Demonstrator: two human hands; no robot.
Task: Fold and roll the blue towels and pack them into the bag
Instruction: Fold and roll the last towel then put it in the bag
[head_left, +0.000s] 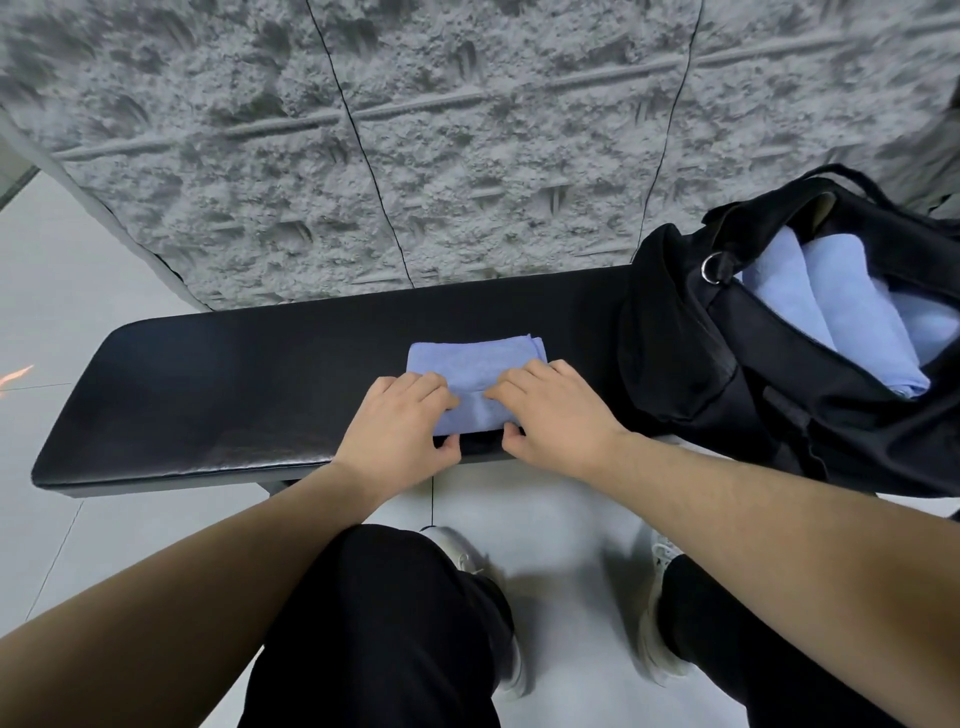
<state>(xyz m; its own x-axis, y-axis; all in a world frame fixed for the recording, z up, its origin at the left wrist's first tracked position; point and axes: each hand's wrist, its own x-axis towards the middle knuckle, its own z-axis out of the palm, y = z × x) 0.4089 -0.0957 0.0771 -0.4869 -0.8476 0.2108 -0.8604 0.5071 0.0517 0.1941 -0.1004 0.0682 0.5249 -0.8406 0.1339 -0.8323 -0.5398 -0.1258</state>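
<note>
Partly done, by the look of things. Nearest: left hand (400, 426) and right hand (556, 415) side by side on the near end of a folded blue towel (467, 364), fingers curled over the started roll, thumbs tucked at its near edge against the counter (208, 395). Both gripping cloth, neither spread wide. Just begun rolling, most of the folded length lying flat toward the far side. Farther right, standing on the same counter: black bag (727, 364), mouth open, with rolled blue towels (831, 301) already inside, apparently two or three, exact count unclear. Left to do: finishing this roll and packing it. No other loose towels in view.
</note>
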